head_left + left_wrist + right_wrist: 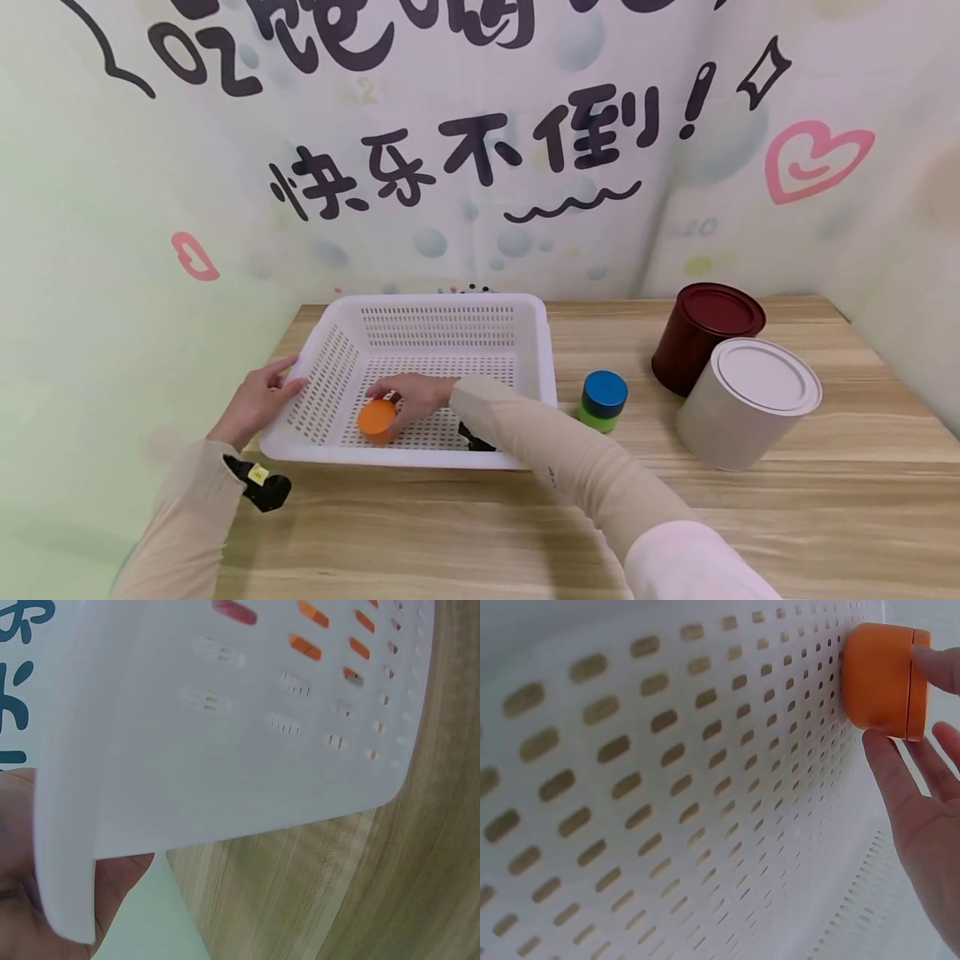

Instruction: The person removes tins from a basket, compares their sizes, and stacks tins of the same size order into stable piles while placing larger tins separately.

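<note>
A white perforated plastic basket (551,367) sits on the wooden table. My left hand (258,402) grips its left rim; in the left wrist view the rim passes between parts of that hand (19,862). Inside the basket, towards the front left, a small orange lidded jar (377,421) stands upright on the perforated floor. Around this jar curl the fingers and thumb of my right hand (420,393). From the right wrist view, the right hand (930,817) has digits on opposite sides of the orange jar (881,679), close to its lid seam.
Right of the basket stands a small green jar with a blue lid (603,400). Farther right are a dark red can (697,333) and a white can (750,408), close together. A printed cloth (465,167) hangs behind the table (420,533).
</note>
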### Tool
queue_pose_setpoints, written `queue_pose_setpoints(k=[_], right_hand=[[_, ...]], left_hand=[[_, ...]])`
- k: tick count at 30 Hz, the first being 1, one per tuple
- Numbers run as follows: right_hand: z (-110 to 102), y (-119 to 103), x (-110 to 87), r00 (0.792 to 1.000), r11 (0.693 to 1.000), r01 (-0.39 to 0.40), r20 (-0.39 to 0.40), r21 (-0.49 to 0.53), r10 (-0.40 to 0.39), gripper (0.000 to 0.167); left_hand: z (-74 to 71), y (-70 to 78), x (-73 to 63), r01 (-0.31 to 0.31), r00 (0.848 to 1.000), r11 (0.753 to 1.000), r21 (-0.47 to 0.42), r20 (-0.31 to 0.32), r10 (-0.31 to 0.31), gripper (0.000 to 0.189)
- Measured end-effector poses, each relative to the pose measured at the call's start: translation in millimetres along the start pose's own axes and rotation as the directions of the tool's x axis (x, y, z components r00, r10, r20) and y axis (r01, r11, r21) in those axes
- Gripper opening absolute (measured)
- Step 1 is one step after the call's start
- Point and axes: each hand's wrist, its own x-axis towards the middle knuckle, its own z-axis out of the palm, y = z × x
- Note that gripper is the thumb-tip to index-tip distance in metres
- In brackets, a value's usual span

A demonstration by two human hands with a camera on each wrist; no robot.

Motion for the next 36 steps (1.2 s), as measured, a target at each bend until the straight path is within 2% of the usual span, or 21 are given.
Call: queue_pose_setpoints(k=[4, 8, 13, 18, 25, 36], right_hand=[[0.6, 2.2, 0.2, 0.999, 0.999, 0.036, 0.000, -0.006, -0.036, 0.053], [0.4, 3.1, -0.8, 0.999, 0.999, 0.024, -0.021, -0.033, -0.025, 0.055], [-1.0, 3.6, -2.8, 0.997, 0.993, -0.023, -0.082, -0.112, 0.014, 0.057], [-3.3, 5.1, -3.1, 0.990, 0.993, -0.093, -0.117, -0.076, 0.084, 0.059], [-1.7, 9.4, 0.0, 0.996, 0.997, -0.034, -0.083, -0.072, 0.028, 0.069], [-2.9, 8.6, -0.1, 0.995, 0.992, -0.025, -0.102, -0.121, 0.012, 0.057]], left_hand=[[0.9, -0.9, 0.1, -0.001, 1.000, 1.000, -0.007, 0.004, 0.001, 0.060], [1.5, -1.9, 0.4, -0.007, 1.000, 1.000, -0.015, 0.008, 0.007, 0.059], [2.2, -2.5, 0.9, -0.009, 1.000, 1.000, -0.015, 0.004, 0.009, 0.059], [2.4, -2.4, 0.7, -0.003, 1.000, 1.000, -0.016, 0.006, 0.004, 0.059], [1.7, -1.7, 0.5, -0.004, 1.000, 1.000, -0.013, 0.006, 0.004, 0.059], [1.1, -1.9, 0.8, 0.002, 1.000, 1.000, -0.016, 0.004, -0.002, 0.060]])
